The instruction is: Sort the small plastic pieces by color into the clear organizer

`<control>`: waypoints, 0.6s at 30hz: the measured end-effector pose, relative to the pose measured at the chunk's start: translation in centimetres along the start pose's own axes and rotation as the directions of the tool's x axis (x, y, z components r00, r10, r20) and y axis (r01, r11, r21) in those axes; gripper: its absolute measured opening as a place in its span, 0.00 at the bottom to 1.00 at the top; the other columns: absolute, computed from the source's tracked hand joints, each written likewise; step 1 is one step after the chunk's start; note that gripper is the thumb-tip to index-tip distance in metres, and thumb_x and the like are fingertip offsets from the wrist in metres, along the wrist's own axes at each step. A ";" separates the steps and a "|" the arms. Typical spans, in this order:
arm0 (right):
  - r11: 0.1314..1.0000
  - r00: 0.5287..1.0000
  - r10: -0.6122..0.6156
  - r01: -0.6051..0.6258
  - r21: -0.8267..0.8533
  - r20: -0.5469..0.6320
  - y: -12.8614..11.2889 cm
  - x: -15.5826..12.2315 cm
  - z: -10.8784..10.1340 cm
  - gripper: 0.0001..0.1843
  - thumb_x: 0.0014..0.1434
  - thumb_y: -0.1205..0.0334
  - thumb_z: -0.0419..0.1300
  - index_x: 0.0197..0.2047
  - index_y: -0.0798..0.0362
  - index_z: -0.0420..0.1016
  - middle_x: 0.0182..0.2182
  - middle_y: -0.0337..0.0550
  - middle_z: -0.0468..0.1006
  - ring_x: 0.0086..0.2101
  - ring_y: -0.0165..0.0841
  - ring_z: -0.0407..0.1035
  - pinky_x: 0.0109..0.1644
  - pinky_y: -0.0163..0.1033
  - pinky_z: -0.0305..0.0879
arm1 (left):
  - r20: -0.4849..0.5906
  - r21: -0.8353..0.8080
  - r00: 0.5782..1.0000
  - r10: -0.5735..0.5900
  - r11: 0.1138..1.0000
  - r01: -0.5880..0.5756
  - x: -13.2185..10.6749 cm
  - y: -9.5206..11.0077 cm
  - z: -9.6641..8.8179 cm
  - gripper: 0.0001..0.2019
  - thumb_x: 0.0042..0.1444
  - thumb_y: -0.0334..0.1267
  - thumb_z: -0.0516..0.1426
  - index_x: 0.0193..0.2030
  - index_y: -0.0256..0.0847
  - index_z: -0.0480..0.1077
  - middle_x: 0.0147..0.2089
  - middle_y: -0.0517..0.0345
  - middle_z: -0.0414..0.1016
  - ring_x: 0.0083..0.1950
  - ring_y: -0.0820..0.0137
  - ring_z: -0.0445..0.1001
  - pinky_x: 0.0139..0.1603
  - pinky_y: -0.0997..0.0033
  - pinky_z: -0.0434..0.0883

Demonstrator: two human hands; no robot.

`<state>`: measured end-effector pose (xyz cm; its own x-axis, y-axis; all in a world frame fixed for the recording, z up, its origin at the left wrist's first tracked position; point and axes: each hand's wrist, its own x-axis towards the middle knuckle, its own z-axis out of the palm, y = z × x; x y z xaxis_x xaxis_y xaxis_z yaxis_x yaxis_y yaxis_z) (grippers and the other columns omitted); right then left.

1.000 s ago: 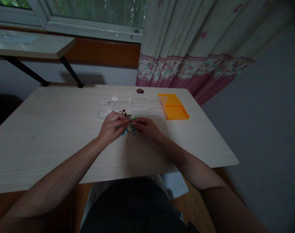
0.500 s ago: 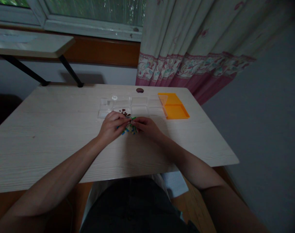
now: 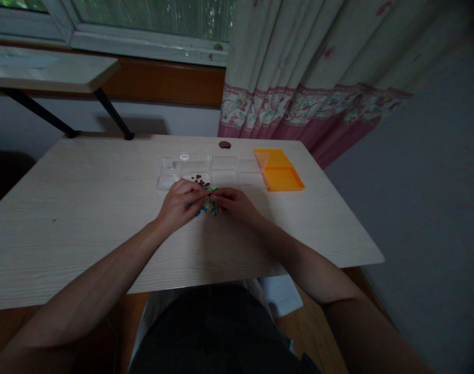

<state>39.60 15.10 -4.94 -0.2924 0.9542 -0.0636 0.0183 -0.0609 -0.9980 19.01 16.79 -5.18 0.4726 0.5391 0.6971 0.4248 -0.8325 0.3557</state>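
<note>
Below the window (image 3: 155,21) stands a pale table (image 3: 104,202) with a clear tray (image 3: 209,165). Before this tray — on its near side — lie colourful pieces (image 3: 210,209); there left hand (image 3: 181,201) and right hand (image 3: 236,202) meet, both pinching, it seems, one small piece (image 3: 214,189).

L hand (image 3: 179,202) & R hand (image 3: 239,204) flank multicol. pcs (image 3: 210,209).

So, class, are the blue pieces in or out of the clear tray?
Out: the visible blue pieces lie on the tabletop, in front of the near edge of the clear divided tray.
</note>
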 end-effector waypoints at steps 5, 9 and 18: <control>1.000 1.000 -0.004 0.004 -0.013 0.004 0.0 -0.1 0.0 0.21 0.49 0.45 0.68 0.36 0.56 0.79 0.23 0.35 0.72 0.23 0.24 0.62 0.26 0.31 0.57 | 0.005 0.013 1.000 -0.019 1.000 0.019 -0.1 -0.1 0.0 0.11 0.62 0.37 0.59 0.49 0.49 0.77 0.41 0.56 0.76 0.44 0.66 0.72 0.46 0.62 0.68; 1.000 1.000 0.005 -0.005 -0.019 0.009 0.1 -0.1 0.0 0.22 0.50 0.45 0.67 0.39 0.56 0.80 0.21 0.34 0.71 0.23 0.24 0.61 0.26 0.30 0.56 | 0.004 0.014 1.000 -0.018 1.000 0.018 -0.1 0.0 -0.1 0.11 0.61 0.37 0.59 0.50 0.49 0.77 0.41 0.55 0.76 0.44 0.66 0.72 0.46 0.61 0.68; 0.999 1.000 -0.011 0.011 -0.031 0.000 -0.1 -0.1 -0.1 0.20 0.50 0.47 0.67 0.36 0.56 0.79 0.23 0.36 0.74 0.23 0.24 0.63 0.27 0.31 0.58 | 0.013 0.005 1.000 -0.027 1.000 0.027 0.0 0.0 -0.1 0.12 0.62 0.37 0.59 0.52 0.51 0.76 0.42 0.56 0.77 0.45 0.67 0.71 0.47 0.62 0.68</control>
<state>39.70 15.03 -4.87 -0.2928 0.9547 -0.0527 0.0448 -0.0413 -0.9981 18.95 16.79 -5.15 0.4711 0.5631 0.6789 0.4415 -0.8169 0.3712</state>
